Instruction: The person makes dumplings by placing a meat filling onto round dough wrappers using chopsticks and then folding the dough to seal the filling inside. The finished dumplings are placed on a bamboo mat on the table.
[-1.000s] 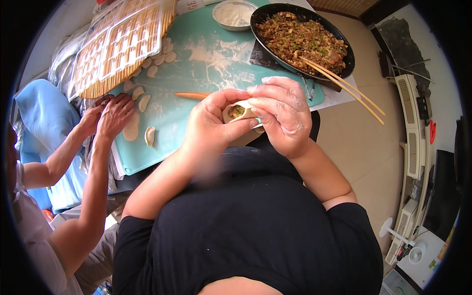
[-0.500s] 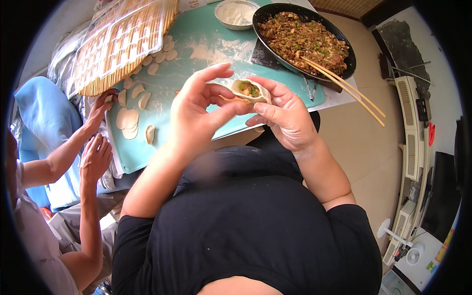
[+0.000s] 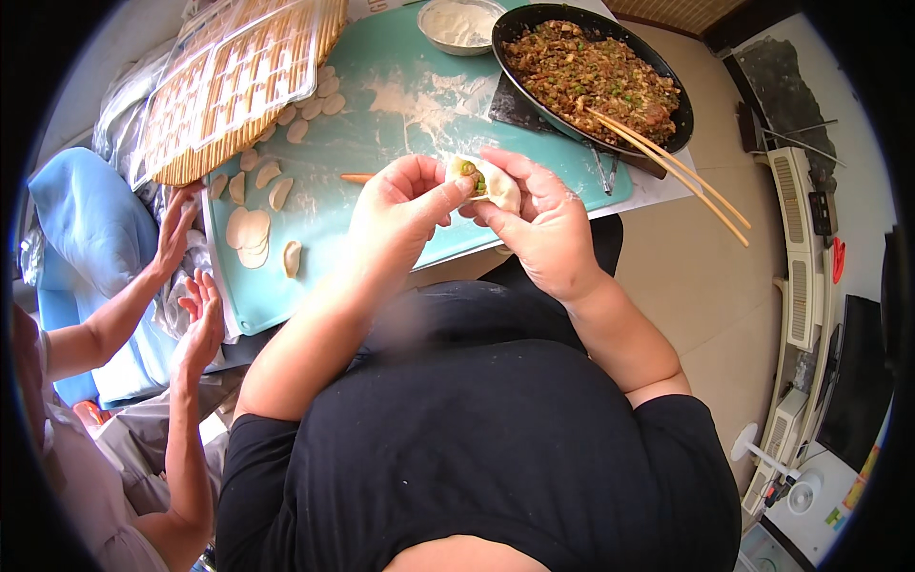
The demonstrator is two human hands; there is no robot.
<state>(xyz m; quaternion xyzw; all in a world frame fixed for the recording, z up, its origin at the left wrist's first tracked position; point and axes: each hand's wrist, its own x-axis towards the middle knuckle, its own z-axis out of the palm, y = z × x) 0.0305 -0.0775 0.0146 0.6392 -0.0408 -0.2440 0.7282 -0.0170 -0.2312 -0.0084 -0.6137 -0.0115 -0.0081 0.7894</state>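
In front of me, over the near edge of the teal mat, I hold a half-folded dumpling whose filling still shows at its left side. My right hand grips its pinched right part, thumb below and fingers behind. My left hand is closed at its open end, with the thumb against the filling. Behind my left hand, the end of a wooden stick sticks out; the rest is hidden. To the left lie a finished dumpling and a small pile of round wrappers.
A black pan of chopped filling with chopsticks stands at the far right. Behind is a flour bowl. Far left are a round woven tray, more wrappers and another person's hands.
My left hand has moved right and closed in on the dumpling, which is now more folded. The other person's far hand has let go of a dumpling on the mat; their near hand has opened.
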